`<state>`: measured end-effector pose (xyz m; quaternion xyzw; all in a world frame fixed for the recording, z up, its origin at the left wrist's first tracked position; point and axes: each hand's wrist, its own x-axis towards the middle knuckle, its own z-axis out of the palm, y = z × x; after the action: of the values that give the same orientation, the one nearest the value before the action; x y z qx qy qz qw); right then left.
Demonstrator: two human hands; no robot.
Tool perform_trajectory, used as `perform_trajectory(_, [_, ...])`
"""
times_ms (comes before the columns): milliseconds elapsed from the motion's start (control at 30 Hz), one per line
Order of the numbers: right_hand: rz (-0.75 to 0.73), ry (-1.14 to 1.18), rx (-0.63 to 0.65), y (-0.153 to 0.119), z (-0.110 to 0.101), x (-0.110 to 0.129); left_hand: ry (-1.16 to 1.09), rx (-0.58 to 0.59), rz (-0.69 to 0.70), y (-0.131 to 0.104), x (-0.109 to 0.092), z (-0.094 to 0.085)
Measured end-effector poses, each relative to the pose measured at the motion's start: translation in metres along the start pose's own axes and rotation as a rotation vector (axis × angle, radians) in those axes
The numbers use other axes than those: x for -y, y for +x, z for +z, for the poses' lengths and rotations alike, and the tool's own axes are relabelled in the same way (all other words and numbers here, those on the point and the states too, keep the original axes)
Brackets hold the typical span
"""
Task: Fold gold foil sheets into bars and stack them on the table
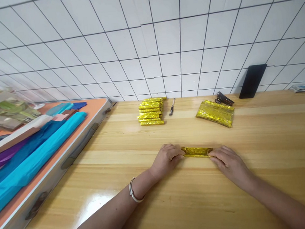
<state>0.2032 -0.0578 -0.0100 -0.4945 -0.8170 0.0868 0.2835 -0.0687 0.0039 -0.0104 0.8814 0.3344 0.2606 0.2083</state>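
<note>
A small folded piece of shiny gold foil paper is stretched level between my hands, just over the wooden table. My left hand pinches its left end, and a bangle circles that wrist. At the opposite end, my right hand grips the foil between thumb and fingers. The foil has raised edges with a shallow trough along its middle. Farther back lies a pile of rolled gold foil pieces. A flat stack of gold foil sheets rests behind my right hand.
A black clip touches the back of the foil stack. Near the rolled pile lies a pen. A dark phone leans on the tiled wall. On the left, an orange-topped case carries blue paper rolls.
</note>
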Motion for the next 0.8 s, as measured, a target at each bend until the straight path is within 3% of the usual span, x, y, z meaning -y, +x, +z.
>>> perform_trajectory(333, [-0.031,-0.024,0.020,-0.004,-0.002,0.002,0.003,-0.016,0.068,-0.006,-0.002,0.000])
perform_trajectory(500, [0.018,-0.065,-0.018,-0.002,-0.005,0.008,-0.049,-0.091,0.031,-0.005,-0.001,0.002])
perform_trajectory(600, [0.037,-0.086,-0.053,-0.001,-0.006,0.011,-0.095,-0.078,0.031,-0.004,0.001,0.003])
perform_trajectory(800, [0.042,0.013,-0.007,-0.001,-0.002,0.003,-0.194,-0.092,-0.035,-0.001,0.000,0.007])
